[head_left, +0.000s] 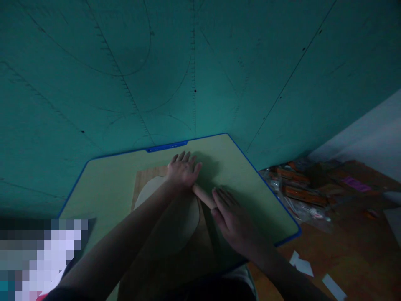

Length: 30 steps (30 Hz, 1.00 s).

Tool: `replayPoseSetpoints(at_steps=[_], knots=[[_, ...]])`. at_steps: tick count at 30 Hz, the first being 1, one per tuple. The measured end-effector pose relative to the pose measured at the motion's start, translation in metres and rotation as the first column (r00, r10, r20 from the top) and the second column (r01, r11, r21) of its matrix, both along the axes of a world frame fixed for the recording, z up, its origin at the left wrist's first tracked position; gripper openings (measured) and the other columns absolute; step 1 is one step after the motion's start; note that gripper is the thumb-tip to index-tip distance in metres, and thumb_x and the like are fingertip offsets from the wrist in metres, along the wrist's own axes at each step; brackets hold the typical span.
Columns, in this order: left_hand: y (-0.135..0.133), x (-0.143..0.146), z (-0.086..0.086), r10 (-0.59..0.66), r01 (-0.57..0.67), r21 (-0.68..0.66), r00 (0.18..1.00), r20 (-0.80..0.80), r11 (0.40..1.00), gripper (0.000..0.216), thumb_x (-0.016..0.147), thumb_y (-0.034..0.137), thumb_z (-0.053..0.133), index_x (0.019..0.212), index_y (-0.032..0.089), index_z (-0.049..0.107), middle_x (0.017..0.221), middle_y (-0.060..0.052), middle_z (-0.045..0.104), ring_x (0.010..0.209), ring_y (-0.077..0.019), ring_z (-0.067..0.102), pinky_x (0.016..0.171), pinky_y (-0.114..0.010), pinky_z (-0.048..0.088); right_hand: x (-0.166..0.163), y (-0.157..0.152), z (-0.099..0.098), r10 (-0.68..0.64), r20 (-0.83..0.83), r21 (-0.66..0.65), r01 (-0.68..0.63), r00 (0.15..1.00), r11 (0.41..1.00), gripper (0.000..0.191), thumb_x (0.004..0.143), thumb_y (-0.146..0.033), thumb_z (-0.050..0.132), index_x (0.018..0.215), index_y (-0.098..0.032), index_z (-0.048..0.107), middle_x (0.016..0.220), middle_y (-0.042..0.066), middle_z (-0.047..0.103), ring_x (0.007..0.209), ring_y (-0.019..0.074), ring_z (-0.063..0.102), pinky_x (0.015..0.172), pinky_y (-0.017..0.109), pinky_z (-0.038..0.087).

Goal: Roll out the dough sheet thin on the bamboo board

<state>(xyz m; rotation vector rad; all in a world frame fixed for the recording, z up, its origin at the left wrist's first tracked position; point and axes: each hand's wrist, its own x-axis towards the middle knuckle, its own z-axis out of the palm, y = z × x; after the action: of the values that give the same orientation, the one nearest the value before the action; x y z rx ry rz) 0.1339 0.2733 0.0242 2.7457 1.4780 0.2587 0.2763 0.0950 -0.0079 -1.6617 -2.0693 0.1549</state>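
Note:
A thin, flat sheet of dough (175, 232) with a rounded outline lies on a wooden board (203, 246). Across the board's right edge runs a wooden rolling pin (203, 196), slanting from upper left to lower right. My left hand (183, 171) rests flat over the pin's far end, fingers stretched out and apart. At the near end, my right hand (230, 217) lies over the pin with its fingers extended. Both palms hide the pin's ends. My left forearm covers part of the dough.
The board lies on a pale table (109, 184) with a blue rim, against a green wall (194, 75) with drawn lines. Plastic-wrapped packages (300, 188) and paper scraps (302, 265) lie on the floor at right. A blurred-out patch (40, 263) is at lower left.

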Motion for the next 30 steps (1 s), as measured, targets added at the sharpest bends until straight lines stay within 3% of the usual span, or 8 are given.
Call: replayPoseSetpoints(at_steps=[3,8,11,14,18,22,25,30], knots=[[-0.020,-0.041,-0.007,-0.027,0.027,0.009,1.000,-0.010,1.000,0.050,0.103,0.034,0.032,0.141,0.015,0.058,0.154,-0.013,0.051,0.148,-0.0342,0.037,0.121,-0.054,0.029,-0.026,-0.018,0.004,0.103,-0.020,0.000,-0.103,0.994,0.995,0.061,0.100,-0.017,0.042,0.159,-0.013,0.030,0.154,0.017,0.050,0.142,0.0284,0.048,0.114,0.052,0.048],[-0.044,-0.090,-0.019,-0.050,0.051,0.082,0.999,-0.014,0.995,0.059,0.103,0.030,0.022,0.155,0.006,0.037,0.160,-0.016,0.041,0.154,-0.0327,0.025,0.123,-0.053,0.027,-0.055,-0.038,0.009,0.171,0.033,0.018,-0.171,0.985,0.985,0.060,0.098,-0.022,0.050,0.155,-0.007,0.036,0.162,0.017,0.037,0.150,0.0289,0.035,0.121,0.049,0.040],[-0.040,-0.078,-0.018,-0.025,0.027,0.070,0.999,-0.032,0.997,0.060,0.102,0.029,0.025,0.156,0.004,0.031,0.162,-0.018,0.037,0.154,-0.0326,0.026,0.123,-0.050,0.026,-0.048,-0.032,0.009,0.148,0.047,0.019,-0.149,0.988,0.989,0.061,0.099,-0.023,0.049,0.156,-0.008,0.036,0.161,0.018,0.040,0.147,0.0303,0.041,0.118,0.050,0.043],[-0.024,-0.045,-0.013,0.005,-0.003,0.061,0.999,-0.035,0.998,0.062,0.101,0.029,0.031,0.156,0.001,0.030,0.160,-0.024,0.038,0.149,-0.0347,0.035,0.121,-0.051,0.027,-0.028,-0.018,0.005,0.080,0.036,0.007,-0.080,0.996,0.997,0.059,0.100,-0.020,0.044,0.157,-0.010,0.033,0.156,0.019,0.047,0.141,0.0292,0.050,0.114,0.052,0.047],[-0.001,-0.003,-0.010,-0.017,0.016,0.066,1.000,0.002,0.998,0.059,0.104,0.042,0.032,0.154,0.010,0.039,0.152,-0.020,0.051,0.140,-0.0324,0.050,0.114,-0.048,0.037,-0.001,0.000,-0.003,-0.030,0.040,-0.006,0.030,0.999,1.000,0.053,0.103,-0.023,0.039,0.154,-0.012,0.041,0.149,0.019,0.055,0.140,0.0300,0.051,0.114,0.056,0.044],[0.008,0.015,-0.010,0.026,-0.028,0.058,0.999,0.044,0.998,0.060,0.105,0.049,0.027,0.149,0.012,0.045,0.141,-0.020,0.061,0.130,-0.0326,0.059,0.106,-0.046,0.044,0.014,0.007,-0.012,-0.163,0.037,0.003,0.163,0.986,0.987,0.047,0.104,-0.026,0.036,0.148,-0.015,0.051,0.144,0.017,0.060,0.137,0.0291,0.054,0.113,0.054,0.046],[0.002,0.005,-0.012,0.033,-0.037,0.059,0.997,0.070,0.998,0.062,0.105,0.051,0.026,0.151,0.012,0.043,0.147,-0.022,0.056,0.134,-0.0336,0.055,0.108,-0.049,0.042,0.010,0.001,-0.013,-0.131,0.037,0.030,0.130,0.991,0.991,0.049,0.102,-0.025,0.043,0.148,-0.012,0.049,0.146,0.018,0.058,0.140,0.0313,0.050,0.116,0.057,0.042],[-0.016,-0.055,-0.017,-0.064,0.062,0.036,0.995,0.070,0.997,0.064,0.104,0.049,0.027,0.152,0.009,0.040,0.154,-0.020,0.049,0.144,-0.0317,0.044,0.118,-0.050,0.034,-0.030,-0.026,0.000,0.111,-0.039,0.013,-0.110,0.993,0.994,0.061,0.094,-0.008,0.042,0.154,-0.015,0.040,0.152,0.014,0.053,0.138,0.0237,0.053,0.114,0.046,0.048]])
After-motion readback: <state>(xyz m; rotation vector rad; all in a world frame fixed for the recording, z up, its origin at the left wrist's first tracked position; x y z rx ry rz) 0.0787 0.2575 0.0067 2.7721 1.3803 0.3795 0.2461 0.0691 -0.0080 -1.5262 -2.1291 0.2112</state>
